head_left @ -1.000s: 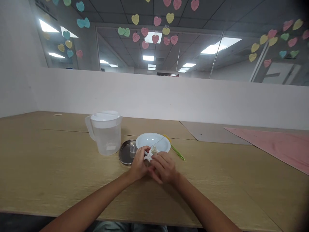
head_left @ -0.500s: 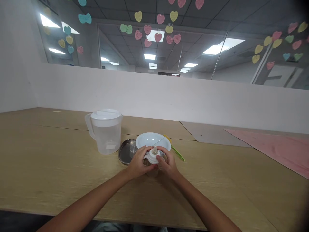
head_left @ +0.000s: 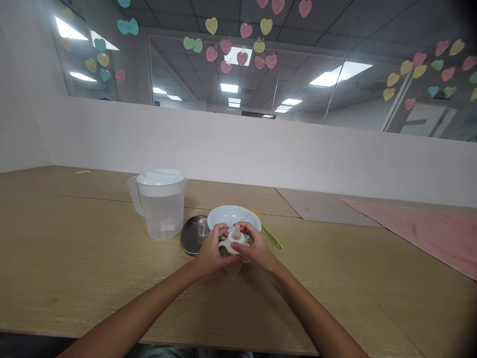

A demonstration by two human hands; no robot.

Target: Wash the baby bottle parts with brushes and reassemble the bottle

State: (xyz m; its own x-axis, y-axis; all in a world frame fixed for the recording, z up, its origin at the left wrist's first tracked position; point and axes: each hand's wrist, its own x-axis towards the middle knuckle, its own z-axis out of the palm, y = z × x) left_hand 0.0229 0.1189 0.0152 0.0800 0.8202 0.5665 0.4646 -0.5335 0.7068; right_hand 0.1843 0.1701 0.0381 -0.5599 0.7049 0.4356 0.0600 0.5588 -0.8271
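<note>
A baby bottle [head_left: 233,266] with a white collar, side handles and a clear nipple on top stands upright between my hands at the table's middle. My left hand [head_left: 211,252] wraps around its left side, the thumb across the front. From the right, my right hand [head_left: 258,248] grips the white collar, its thumb on the front of the ring. Most of the bottle's body is hidden by my fingers. Just behind are a white bowl [head_left: 223,215] and a dark metal tray [head_left: 189,238] holding a small clear cup [head_left: 203,229].
A clear lidded pitcher [head_left: 162,209] of water stands to the left. A green and yellow brush-like tool [head_left: 273,237] lies right of the bowl. A pink sheet [head_left: 421,228] covers the table's far right. A white wall [head_left: 223,144] with a window rises behind.
The whole view has shifted slightly, moving things a little left. My right hand's fingers have turned a bit around the collar; both hands still hold the bottle.
</note>
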